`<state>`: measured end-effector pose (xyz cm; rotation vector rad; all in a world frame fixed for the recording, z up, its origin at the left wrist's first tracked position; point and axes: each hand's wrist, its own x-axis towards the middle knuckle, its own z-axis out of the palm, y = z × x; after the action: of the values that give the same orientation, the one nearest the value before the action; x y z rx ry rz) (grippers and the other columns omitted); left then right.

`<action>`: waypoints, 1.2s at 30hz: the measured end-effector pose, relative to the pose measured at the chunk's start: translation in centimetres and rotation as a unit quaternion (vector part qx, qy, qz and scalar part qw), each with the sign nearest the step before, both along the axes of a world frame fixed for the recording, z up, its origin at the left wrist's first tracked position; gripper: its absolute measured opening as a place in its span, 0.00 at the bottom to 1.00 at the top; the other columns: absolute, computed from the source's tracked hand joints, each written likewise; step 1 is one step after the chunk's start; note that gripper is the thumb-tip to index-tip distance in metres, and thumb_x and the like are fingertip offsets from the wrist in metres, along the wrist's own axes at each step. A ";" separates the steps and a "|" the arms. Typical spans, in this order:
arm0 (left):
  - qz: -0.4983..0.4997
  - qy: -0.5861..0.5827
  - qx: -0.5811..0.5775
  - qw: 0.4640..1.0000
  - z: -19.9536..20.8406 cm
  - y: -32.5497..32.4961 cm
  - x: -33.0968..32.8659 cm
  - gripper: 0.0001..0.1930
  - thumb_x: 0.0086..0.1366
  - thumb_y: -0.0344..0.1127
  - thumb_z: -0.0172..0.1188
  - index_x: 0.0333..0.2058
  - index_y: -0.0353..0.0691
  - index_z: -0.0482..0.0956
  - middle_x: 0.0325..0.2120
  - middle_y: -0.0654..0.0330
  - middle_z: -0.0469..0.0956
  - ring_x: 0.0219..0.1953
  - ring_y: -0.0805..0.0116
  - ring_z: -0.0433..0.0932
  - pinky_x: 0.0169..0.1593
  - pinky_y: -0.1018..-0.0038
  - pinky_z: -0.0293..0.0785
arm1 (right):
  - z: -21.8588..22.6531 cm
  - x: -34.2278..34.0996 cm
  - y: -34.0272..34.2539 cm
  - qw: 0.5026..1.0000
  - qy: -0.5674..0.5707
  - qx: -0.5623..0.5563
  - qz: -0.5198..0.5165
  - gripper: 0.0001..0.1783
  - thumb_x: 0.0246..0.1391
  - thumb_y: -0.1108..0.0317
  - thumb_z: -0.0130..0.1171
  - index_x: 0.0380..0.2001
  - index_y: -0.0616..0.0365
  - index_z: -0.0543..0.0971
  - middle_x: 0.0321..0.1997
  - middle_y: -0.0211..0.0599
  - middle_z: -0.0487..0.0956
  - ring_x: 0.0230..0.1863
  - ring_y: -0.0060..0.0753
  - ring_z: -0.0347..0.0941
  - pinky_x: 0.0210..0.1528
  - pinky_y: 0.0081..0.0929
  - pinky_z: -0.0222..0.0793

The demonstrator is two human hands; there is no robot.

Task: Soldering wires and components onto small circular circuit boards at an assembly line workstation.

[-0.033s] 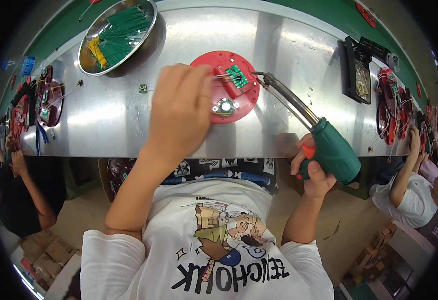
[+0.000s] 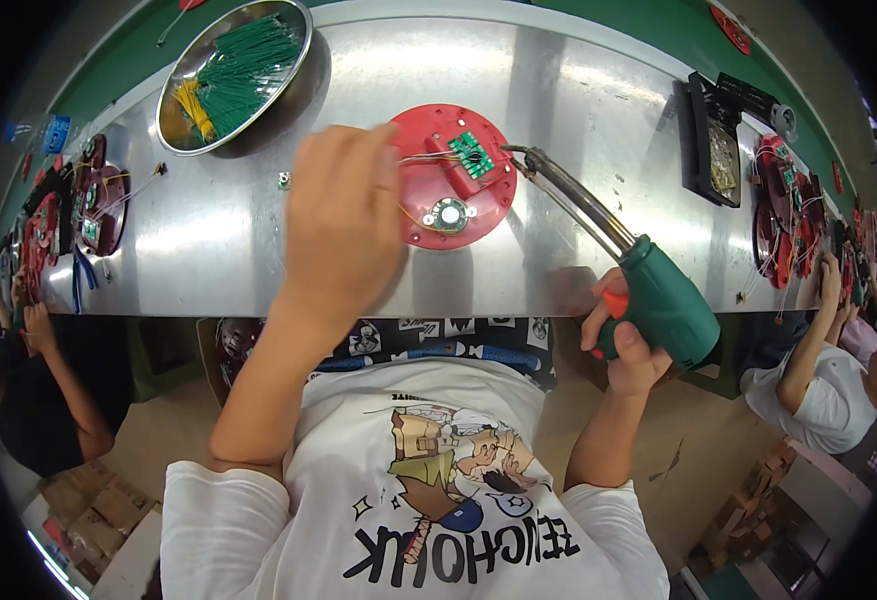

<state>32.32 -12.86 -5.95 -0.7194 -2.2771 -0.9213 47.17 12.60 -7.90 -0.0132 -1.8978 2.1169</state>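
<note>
A round red plastic housing [image 2: 422,218] lies on the metal bench. It carries a small green circuit board [image 2: 470,155] and a round silver part [image 2: 449,214]. My left hand [image 2: 344,225] covers the housing's left side, its fingers curled closed. Thin wires [image 2: 425,157] run from the board to those fingers, which appear to pinch them; the fingertips are partly hidden. Around the handle of a green soldering gun [image 2: 671,305] my right hand [image 2: 631,345] is closed, near the red trigger. The gun's tip lies by the right rim of the housing, beside the board.
A steel bowl [image 2: 311,42] of green and yellow wires stands at the far left. Beyond my left hand sits a tiny green board [image 2: 285,180]. At right is a black tray [image 2: 699,150]. Red assemblies [image 2: 781,215] lie farther along; other people work at both sides.
My left hand has shifted a little to the left, and the red housing has moved slightly left too. The soldering gun is nearly still.
</note>
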 end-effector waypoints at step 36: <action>-0.043 0.016 0.003 0.999 -1.7 2.3 1.1 0.08 0.51 0.19 0.66 0.31 0.33 0.81 0.26 0.56 0.81 0.26 0.59 0.77 0.30 0.70 0.73 | -0.2 -0.1 0.1 0.998 -0.019 0.028 0.043 0.27 0.52 0.62 0.64 0.49 0.72 0.74 0.41 0.55 0.76 0.18 0.32 0.71 0.18 0.23 0.65</action>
<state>33.43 -10.56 -7.67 -0.8298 -2.2298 -0.9498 47.11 12.72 -8.14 0.0401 -2.0144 2.1309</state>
